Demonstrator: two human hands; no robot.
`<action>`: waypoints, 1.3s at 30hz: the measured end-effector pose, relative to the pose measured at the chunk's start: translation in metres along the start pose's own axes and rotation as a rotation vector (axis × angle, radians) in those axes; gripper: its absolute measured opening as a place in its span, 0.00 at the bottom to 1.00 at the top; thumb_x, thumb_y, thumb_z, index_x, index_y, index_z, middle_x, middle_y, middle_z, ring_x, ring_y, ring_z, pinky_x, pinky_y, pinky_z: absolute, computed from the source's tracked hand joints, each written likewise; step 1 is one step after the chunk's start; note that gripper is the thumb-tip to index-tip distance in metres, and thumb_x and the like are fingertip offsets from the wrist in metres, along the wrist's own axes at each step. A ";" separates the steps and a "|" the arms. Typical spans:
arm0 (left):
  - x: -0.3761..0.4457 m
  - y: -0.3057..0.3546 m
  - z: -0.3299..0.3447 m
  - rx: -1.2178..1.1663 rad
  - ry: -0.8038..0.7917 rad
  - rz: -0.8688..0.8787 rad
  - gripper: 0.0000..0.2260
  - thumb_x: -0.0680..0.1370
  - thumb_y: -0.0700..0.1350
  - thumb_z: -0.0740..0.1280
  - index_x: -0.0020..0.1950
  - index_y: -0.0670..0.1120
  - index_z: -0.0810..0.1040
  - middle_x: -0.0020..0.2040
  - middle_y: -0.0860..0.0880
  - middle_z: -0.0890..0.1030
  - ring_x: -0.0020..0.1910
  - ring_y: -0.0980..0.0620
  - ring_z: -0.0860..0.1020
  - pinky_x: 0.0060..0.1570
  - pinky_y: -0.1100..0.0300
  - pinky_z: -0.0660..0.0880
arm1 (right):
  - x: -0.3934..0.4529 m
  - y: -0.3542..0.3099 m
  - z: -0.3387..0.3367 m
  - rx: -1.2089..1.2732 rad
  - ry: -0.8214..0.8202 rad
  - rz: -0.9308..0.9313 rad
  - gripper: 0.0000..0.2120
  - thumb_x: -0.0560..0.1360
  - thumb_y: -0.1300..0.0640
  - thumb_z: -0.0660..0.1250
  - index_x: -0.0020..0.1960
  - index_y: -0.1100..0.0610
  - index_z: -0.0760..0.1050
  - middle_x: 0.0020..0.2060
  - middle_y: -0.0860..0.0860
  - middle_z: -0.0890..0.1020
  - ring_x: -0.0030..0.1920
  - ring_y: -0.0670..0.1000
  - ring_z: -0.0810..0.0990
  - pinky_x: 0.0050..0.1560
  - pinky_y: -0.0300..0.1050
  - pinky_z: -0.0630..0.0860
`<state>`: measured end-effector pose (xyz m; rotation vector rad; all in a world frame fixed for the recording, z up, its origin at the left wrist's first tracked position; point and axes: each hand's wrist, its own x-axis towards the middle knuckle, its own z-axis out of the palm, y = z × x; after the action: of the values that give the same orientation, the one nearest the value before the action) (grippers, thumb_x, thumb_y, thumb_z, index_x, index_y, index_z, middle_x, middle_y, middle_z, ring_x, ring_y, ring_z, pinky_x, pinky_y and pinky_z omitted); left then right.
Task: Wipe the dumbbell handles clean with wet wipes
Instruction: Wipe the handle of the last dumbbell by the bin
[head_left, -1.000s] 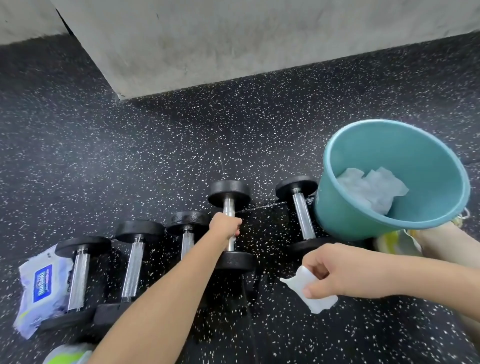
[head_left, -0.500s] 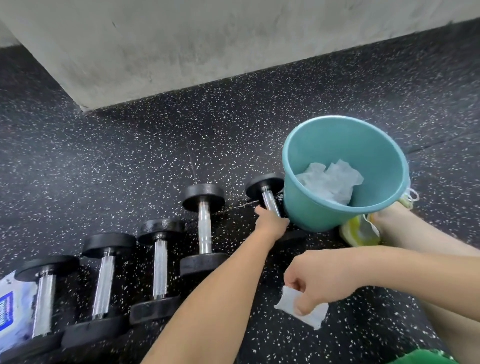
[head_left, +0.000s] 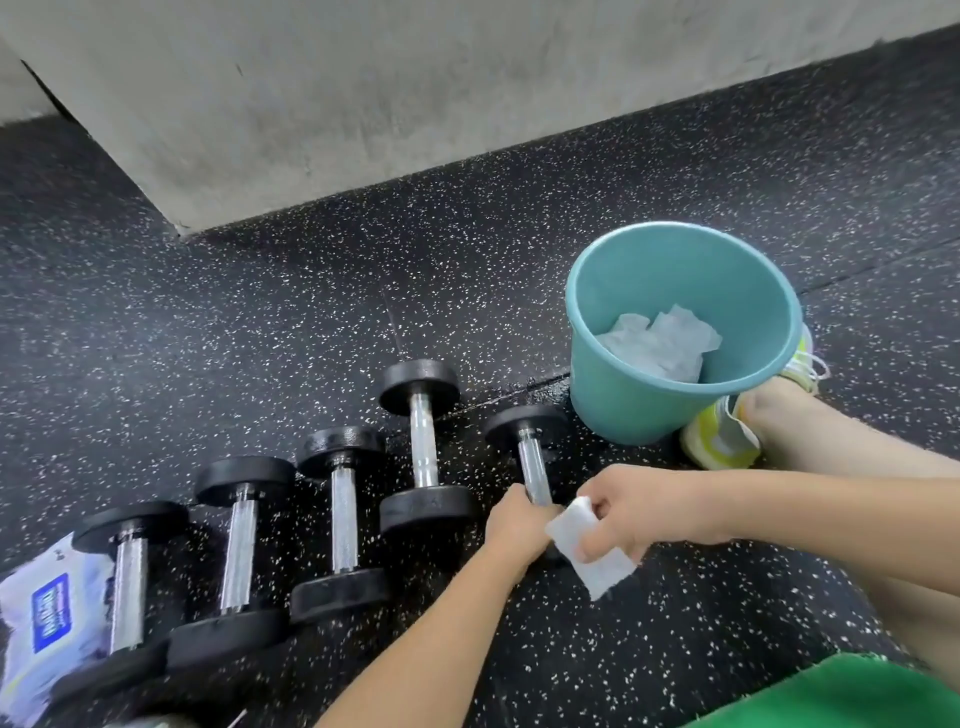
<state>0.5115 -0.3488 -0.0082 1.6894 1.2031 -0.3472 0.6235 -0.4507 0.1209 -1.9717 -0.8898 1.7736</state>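
Several black dumbbells with chrome handles lie in a row on the speckled black floor. My left hand (head_left: 514, 525) grips the near end of the rightmost dumbbell (head_left: 532, 462), covering its lower handle and near weight. My right hand (head_left: 636, 512) pinches a folded white wet wipe (head_left: 589, 553) right beside the left hand, close to that handle. The neighbouring dumbbell (head_left: 422, 447) lies free to the left. A wet wipe pack (head_left: 44, 623) lies at the far left edge.
A teal bucket (head_left: 623, 395) holding crumpled used wipes (head_left: 662, 343) stands just right of the rightmost dumbbell. My bare leg and a yellow-white shoe (head_left: 722, 441) lie beside it. A grey concrete wall (head_left: 363, 104) runs behind.
My left hand slid down the rightmost dumbbell's handle to its near end, and the dumbbell came clear of the bucket. My right hand brought the wipe up beside it. The view shifted.
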 end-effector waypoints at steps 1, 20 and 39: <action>-0.009 -0.012 0.003 -0.056 -0.010 0.002 0.12 0.76 0.50 0.67 0.57 0.48 0.76 0.52 0.50 0.81 0.50 0.50 0.79 0.47 0.56 0.75 | 0.000 0.003 0.004 0.086 0.020 0.006 0.04 0.73 0.62 0.74 0.47 0.58 0.80 0.38 0.51 0.84 0.37 0.47 0.83 0.39 0.42 0.80; -0.061 -0.048 -0.028 -0.830 -0.009 0.094 0.12 0.79 0.50 0.71 0.60 0.49 0.79 0.49 0.48 0.87 0.46 0.49 0.85 0.47 0.55 0.80 | 0.058 0.015 0.053 0.556 0.246 -0.060 0.15 0.75 0.64 0.72 0.61 0.61 0.79 0.53 0.60 0.86 0.54 0.59 0.86 0.57 0.57 0.82; -0.028 -0.034 0.004 -0.350 0.409 0.195 0.12 0.83 0.42 0.61 0.63 0.47 0.81 0.57 0.51 0.82 0.55 0.53 0.80 0.60 0.57 0.76 | 0.108 0.054 0.049 0.102 0.700 -0.168 0.11 0.76 0.59 0.71 0.57 0.49 0.82 0.50 0.43 0.83 0.49 0.42 0.78 0.45 0.27 0.68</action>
<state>0.4713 -0.3670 -0.0097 1.5889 1.2865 0.3295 0.5905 -0.4282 -0.0031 -2.1429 -0.6732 0.8984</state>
